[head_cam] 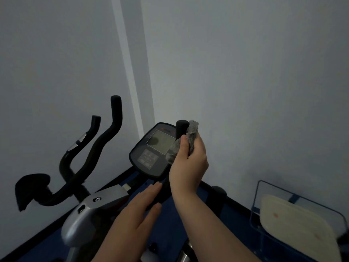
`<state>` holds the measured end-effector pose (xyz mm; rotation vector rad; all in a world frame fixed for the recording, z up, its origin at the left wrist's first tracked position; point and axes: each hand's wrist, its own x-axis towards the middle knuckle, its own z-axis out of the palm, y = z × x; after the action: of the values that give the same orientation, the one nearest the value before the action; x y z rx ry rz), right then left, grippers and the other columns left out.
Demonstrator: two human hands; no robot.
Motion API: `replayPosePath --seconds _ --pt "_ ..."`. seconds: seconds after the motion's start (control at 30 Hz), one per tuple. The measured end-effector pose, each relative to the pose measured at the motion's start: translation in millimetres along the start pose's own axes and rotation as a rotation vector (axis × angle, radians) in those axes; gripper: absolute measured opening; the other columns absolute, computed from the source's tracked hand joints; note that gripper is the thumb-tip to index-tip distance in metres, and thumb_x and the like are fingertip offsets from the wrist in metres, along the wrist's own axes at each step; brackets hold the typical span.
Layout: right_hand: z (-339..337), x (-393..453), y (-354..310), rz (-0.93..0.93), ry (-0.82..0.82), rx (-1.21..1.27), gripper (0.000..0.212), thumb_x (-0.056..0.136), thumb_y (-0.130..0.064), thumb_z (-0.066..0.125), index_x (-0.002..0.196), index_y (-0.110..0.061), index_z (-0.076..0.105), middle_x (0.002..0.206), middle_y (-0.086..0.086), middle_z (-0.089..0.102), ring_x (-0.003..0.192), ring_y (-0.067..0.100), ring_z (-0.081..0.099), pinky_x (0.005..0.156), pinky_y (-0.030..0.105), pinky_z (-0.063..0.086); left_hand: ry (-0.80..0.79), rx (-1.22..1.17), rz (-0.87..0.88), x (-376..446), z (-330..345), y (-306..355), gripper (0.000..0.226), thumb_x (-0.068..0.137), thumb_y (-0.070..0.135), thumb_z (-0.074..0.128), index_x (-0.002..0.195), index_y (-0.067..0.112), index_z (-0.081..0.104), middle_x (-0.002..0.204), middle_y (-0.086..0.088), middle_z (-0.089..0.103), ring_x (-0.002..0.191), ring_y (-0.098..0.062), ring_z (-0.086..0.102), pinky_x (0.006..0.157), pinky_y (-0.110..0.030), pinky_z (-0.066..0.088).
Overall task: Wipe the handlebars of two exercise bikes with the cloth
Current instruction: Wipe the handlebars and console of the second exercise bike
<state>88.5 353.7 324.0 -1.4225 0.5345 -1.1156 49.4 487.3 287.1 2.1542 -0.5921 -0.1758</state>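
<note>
Up close, a black-and-silver exercise bike [88,210] fills the near left before pale walls, its curved black handlebars [105,140] rising at far left. Right of them, its dark oval console with a grey screen [151,150] tilts toward the camera. The right hand [187,167] is closed around a fluffy grey cloth [192,137], pressing it against an upright black grip [181,128]. The left hand [137,210] lies flat and open, holding nothing, fingertips touching the black bar below.

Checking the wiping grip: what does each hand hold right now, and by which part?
The right hand grips the grey cloth wrapped round the upright handlebar, just below its tip. The left hand holds nothing.
</note>
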Motion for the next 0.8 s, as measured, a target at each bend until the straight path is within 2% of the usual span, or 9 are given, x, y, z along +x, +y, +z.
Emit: replayPosePath --seconds 0.1,0.3,0.47,0.57,0.6,0.7,0.77,0.8 --pt "-4 -10 10 0.005 0.005 -0.051 0.023 0.098 -0.020 0.050 0.114 -0.011 0.065 0.101 0.000 0.069 0.091 0.006 0.064 0.079 0.023 0.055 -0.010 -0.001 0.034 1 -4 -6 0.048 0.094 0.025 0.053 0.131 0.051 0.040 0.142 0.028 0.038 0.132 0.014 0.027 0.112 -0.018 0.023" --pt "-7 -26 25 -0.003 -0.003 -0.155 0.022 0.098 -0.018 0.049 0.112 -0.011 0.065 0.101 0.001 0.068 0.091 0.009 0.064 0.075 0.013 0.052 -0.005 0.031 0.107 -3 -9 -18 0.046 0.094 0.029 0.052 0.122 0.061 0.036 0.136 0.040 0.034 0.128 0.021 0.024 0.111 -0.019 0.023" --pt "-11 -41 32 -0.008 -0.016 -0.212 0.025 0.098 -0.018 0.048 0.114 -0.007 0.063 0.106 0.004 0.069 0.095 0.012 0.065 0.076 0.007 0.047 -0.028 0.037 0.144 -6 -12 -25 0.046 0.095 0.030 0.050 0.125 0.060 0.030 0.132 0.046 0.025 0.126 0.027 0.017 0.111 -0.017 0.019" --pt "-14 -48 34 0.003 -0.014 -0.233 0.024 0.098 -0.019 0.048 0.111 -0.007 0.064 0.102 0.004 0.069 0.091 0.010 0.064 0.073 0.002 0.045 -0.027 0.039 0.139 -8 -13 -29 0.047 0.095 0.032 0.049 0.131 0.055 0.030 0.133 0.045 0.024 0.129 0.022 0.018 0.111 -0.016 0.018" --pt "-15 -50 34 0.006 -0.019 -0.239 0.023 0.098 -0.019 0.048 0.111 -0.008 0.064 0.100 0.003 0.069 0.090 0.009 0.064 0.073 0.004 0.047 -0.024 0.043 0.136 -9 -14 -31 0.047 0.094 0.033 0.049 0.134 0.052 0.031 0.135 0.042 0.025 0.131 0.019 0.019 0.111 -0.016 0.017" --pt "-19 -59 36 0.007 -0.046 -0.260 0.026 0.099 -0.021 0.047 0.114 -0.009 0.063 0.104 0.003 0.069 0.094 0.009 0.064 0.081 0.021 0.052 -0.012 0.055 0.132 -14 -17 -38 0.048 0.094 0.036 0.048 0.138 0.048 0.033 0.141 0.038 0.025 0.132 0.017 0.019 0.109 -0.013 0.016" --pt "-20 -67 37 -0.012 -0.066 -0.293 0.029 0.099 -0.022 0.046 0.120 -0.009 0.062 0.115 0.006 0.067 0.103 0.012 0.064 0.086 0.022 0.051 -0.005 0.043 0.125 -18 -19 -42 0.047 0.094 0.036 0.047 0.138 0.048 0.034 0.141 0.039 0.025 0.132 0.018 0.018 0.108 -0.012 0.015" --pt "-21 -72 37 -0.028 -0.078 -0.313 0.030 0.098 -0.021 0.047 0.123 -0.010 0.060 0.123 0.007 0.064 0.108 0.013 0.062 0.088 0.017 0.049 -0.005 0.035 0.120 -20 -21 -44 0.047 0.094 0.037 0.047 0.138 0.048 0.034 0.141 0.040 0.024 0.132 0.019 0.018 0.108 -0.012 0.015"
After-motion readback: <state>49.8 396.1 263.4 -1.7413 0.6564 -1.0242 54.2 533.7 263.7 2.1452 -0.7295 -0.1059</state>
